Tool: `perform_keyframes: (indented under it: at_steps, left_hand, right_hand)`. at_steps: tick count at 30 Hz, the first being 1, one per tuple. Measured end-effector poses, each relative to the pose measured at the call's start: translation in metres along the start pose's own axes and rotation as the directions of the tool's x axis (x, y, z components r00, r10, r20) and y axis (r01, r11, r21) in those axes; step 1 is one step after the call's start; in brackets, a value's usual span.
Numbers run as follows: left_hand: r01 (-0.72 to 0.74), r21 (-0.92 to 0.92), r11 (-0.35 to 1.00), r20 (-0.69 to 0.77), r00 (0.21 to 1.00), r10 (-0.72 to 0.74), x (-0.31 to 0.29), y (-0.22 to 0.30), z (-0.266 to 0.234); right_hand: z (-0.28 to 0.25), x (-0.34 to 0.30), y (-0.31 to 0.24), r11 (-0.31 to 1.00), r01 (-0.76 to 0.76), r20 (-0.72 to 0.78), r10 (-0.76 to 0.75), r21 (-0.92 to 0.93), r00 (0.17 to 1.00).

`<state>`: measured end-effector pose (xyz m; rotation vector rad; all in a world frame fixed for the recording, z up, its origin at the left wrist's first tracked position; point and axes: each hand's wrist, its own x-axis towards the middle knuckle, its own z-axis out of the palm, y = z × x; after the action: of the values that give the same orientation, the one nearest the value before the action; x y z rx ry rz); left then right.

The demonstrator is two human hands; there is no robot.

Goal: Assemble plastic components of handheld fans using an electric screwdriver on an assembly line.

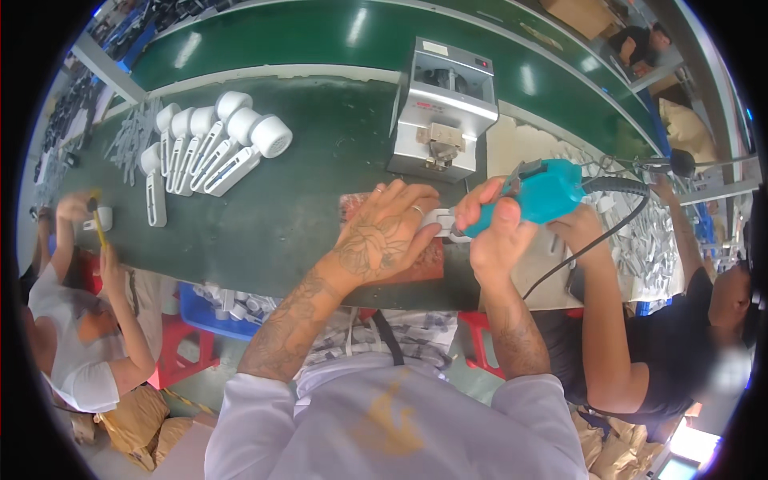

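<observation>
Two hands work a small white part with a teal electric screwdriver at the near edge of a green counter.

The left hand [386, 234] lies palm down on the white part [445, 221], fingers spread and pressing it onto a reddish pad [422, 260]; the right hand [498, 232] at its 3 o'clock has its fingers clenched around the teal electric screwdriver [538, 195], whose tip meets the part just beside the left fingertips. A black cord [610, 232] trails from the tool toward 4 o'clock. At 12 o'clock from the hands stands a grey screw-feeder box [445, 108] on the counter [264, 216]. At 10 o'clock, well apart, a fanned row of white handled units [216, 144] lies flat. A neighbour's hand [74, 206] works at far 9 o'clock, another person's arm [600, 312] at 4 o'clock.
</observation>
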<state>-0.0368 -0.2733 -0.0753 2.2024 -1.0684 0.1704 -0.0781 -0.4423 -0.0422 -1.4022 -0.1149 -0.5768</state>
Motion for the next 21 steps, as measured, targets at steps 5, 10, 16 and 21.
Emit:
perform_keyframes:
  at_steps: [5, 10, 16, 21]
  left_hand:
    - [-0.201, 0.044, 0.979, -0.114, 0.972, 0.205, -0.008, -0.001, 0.0]
    - [-0.18, 0.112, 0.977, -0.164, 0.967, 0.197, -0.053, 0.011, -0.017]
    - [0.479, -0.26, 0.838, -0.736, 0.463, -0.494, -0.137, -0.064, -0.103]
    - [0.716, 0.036, 0.697, -0.915, 0.304, -0.265, -0.212, -0.172, -0.184]
  right_hand:
    - [-0.01, -0.017, -0.002, 0.985, -0.084, -0.142, 0.106, 0.153, 0.984]
    - [-0.009, -0.041, -0.057, 0.971, 0.095, -0.081, -0.079, 0.22, 0.994]
    - [-0.047, -0.085, -0.041, 0.987, 0.061, -0.102, -0.046, 0.147, 0.994]
    - [-0.061, -0.101, -0.03, 0.999, -0.035, -0.205, 0.041, 0.031, 0.978]
